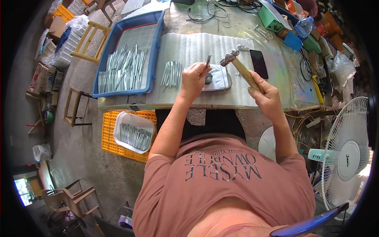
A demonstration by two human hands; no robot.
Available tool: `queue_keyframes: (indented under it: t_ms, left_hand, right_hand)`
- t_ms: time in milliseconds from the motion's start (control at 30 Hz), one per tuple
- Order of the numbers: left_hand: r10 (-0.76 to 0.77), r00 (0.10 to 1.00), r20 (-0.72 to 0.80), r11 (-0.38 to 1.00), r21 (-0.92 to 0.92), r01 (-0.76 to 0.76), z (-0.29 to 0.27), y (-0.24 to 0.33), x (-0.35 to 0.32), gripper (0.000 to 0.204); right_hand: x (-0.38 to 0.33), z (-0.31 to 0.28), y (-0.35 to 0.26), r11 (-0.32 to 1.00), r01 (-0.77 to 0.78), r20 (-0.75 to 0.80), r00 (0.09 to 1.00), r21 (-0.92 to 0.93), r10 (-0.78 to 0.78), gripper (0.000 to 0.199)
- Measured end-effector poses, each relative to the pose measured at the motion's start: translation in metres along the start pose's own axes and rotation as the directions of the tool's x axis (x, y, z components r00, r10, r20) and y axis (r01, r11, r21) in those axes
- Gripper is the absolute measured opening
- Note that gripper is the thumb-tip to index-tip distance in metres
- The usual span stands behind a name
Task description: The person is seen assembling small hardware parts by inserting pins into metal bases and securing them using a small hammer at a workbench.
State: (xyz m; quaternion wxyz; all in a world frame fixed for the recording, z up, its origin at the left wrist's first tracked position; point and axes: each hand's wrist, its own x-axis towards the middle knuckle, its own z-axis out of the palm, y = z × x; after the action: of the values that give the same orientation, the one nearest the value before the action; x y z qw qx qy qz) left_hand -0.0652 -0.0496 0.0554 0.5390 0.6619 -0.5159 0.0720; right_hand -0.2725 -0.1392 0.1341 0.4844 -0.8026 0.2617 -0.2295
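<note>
A thin, stiff, likely light metal piece (208, 61) is pinched low by the left hand (193, 79), while at three o'clock a top-heavy hammer (237, 63) is gripped at the handle's end by the right hand (266, 94).

One head-worn fisheye view looks steeply down, close over the worktable (237, 100) and lap.

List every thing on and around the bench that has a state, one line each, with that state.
left hand: pinching a small metal piece upright
right hand: gripping the hammer, head raised
phone: flat, screen dark
blue tray: holding loose metal pieces
white tub: partly filled, on the yellow crate
fan: cannot tell if running
</note>
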Motion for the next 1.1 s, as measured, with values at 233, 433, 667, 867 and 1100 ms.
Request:
queue_keyframes:
  t_ms: [233, 433, 667, 867, 1100]
  left_hand:
    - [-0.38, 0.925, 0.031, 0.9, -0.22, 0.377, -0.008, -0.021, -0.009, 0.009]
    - [-0.577, 0.814, 0.062, 0.754, -0.343, 0.56, -0.044, -0.04, -0.016, 0.009]
    - [-0.625, 0.78, 0.026, 0.781, 0.042, 0.624, -0.071, -0.052, -0.036, 0.011]
    - [-0.52, 0.854, 0.025, 0.731, 0.53, 0.429, -0.063, -0.056, -0.038, 0.015]
    - [-0.553, 0.829, 0.078, 0.578, 0.753, 0.315, -0.051, -0.069, -0.029, 0.018]
  right_hand:
    - [-0.001, 0.033, 0.05, 0.818, -0.314, 0.11, 0.948, 0.481, 0.299, 0.048]
    - [0.009, 0.062, 0.093, 0.554, -0.406, 0.243, 0.906, 0.727, 0.347, 0.047]
    - [0.009, 0.071, 0.086, 0.616, -0.465, 0.285, 0.883, 0.636, 0.372, 0.05]
    - [0.01, 0.073, 0.104, 0.874, -0.273, 0.156, 0.961, 0.402, 0.229, 0.052]
    - [0.006, 0.065, 0.106, 0.965, -0.128, 0.022, 0.992, 0.231, 0.126, 0.043]
